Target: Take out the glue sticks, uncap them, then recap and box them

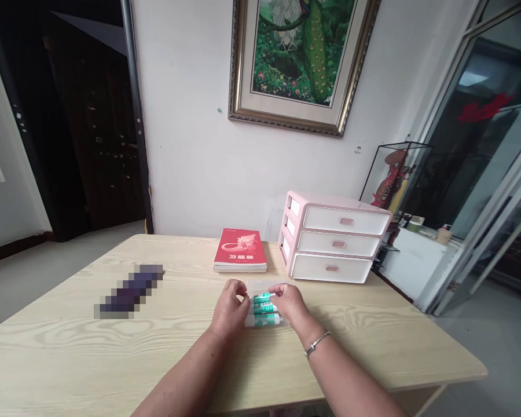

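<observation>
Head view: left hand (230, 306) and right hand (289, 302) pinch green-white tubes (264, 310) in clear packet mid-counter (373, 341); slick film could slip.

Both hands rest on the table (113, 347), the left hand (229, 310) and right hand (292, 304) closed on either end of a clear pack (263, 310) of tubes lying between them. Just beyond the left hand lies a book (240, 250). Beyond the right hand stands a drawer unit (334, 237), right of the book.
</observation>
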Tool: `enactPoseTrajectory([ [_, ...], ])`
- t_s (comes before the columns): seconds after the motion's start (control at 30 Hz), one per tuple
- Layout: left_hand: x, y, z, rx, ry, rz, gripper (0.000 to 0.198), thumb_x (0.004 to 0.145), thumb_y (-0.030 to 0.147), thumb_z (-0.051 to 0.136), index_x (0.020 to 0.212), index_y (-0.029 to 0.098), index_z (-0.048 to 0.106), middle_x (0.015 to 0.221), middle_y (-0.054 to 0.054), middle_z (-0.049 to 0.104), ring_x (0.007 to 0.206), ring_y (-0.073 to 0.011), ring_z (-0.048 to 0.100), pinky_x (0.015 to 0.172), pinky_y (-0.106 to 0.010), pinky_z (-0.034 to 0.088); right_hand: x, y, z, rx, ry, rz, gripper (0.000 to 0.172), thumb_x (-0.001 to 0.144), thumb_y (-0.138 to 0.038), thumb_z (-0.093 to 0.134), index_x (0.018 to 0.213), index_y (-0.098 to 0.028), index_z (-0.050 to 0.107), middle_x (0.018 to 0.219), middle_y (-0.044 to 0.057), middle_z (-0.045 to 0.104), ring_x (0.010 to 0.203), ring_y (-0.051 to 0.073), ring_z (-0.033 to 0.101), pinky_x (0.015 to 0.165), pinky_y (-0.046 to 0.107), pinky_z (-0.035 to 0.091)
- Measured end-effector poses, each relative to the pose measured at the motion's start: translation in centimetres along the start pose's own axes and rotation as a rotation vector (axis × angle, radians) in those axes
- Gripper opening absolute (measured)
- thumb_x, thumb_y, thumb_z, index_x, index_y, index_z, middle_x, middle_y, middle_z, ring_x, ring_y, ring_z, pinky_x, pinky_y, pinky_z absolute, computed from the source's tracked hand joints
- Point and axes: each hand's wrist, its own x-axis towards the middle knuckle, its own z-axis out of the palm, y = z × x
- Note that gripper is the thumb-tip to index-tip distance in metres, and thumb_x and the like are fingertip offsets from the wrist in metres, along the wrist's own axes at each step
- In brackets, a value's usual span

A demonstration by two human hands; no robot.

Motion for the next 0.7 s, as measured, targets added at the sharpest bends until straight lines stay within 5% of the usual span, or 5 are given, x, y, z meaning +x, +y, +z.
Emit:
enactPoseTrajectory([
  [0.13,-0.7,1.4,-1.0,0.193,-0.027,0.143,0.006,0.080,0.017,0.052,0.082,0.020,0.056,0.093,-0.004,0.057,0.078,-0.0162,0.061,0.068,-0.030,0.050,-0.2,-0.7,-0.8,0.159,0.039,0.046,0.016,0.058,-0.008,0.065,0.071,-0.016,0.071,0.064,0.003,0.069,0.064,0.019,0.066,0.058,0.025,0.051],
  [0.37,-1.6,3.8,-1.9,0.404,-0.129,0.515,0.044,0.083,0.035,0.063,0.125,0.021,0.059,0.122,-0.014,0.062,0.113,-0.0292,0.058,0.097,-0.045,0.047,-2.8,-2.0,-2.7,0.359,-0.003,0.026,0.021,0.057,-0.021,0.074,0.077,-0.015,0.073,0.067,0.003,0.070,0.057,0.016,0.061,0.047,0.023,0.045],
  [0.53,-2.8,4.4,-2.1,0.417,-0.357,0.421,0.062,0.078,0.023,0.061,0.138,0.024,0.047,0.112,-0.010,0.067,0.097,-0.0253,0.065,0.083,-0.036,0.053,-5.4,-2.7,-2.3,0.507,-0.151,0.003,0.028,0.053,-0.029,0.079,0.075,-0.014,0.072,0.061,0.001,0.064,0.052,0.012,0.053,0.044,0.021,0.039],
  [0.7,-3.4,3.3,-4.7,0.431,-0.292,0.329,0.057,0.082,0.030,0.061,0.138,0.027,0.048,0.111,-0.008,0.065,0.096,-0.0232,0.065,0.081,-0.032,0.052,-6.1,-2.3,-2.3,0.519,-0.104,-0.038,0.043,0.065,-0.042,0.073,0.098,-0.014,0.072,0.072,0.003,0.067,0.058,0.015,0.057,0.047,0.023,0.042],
])
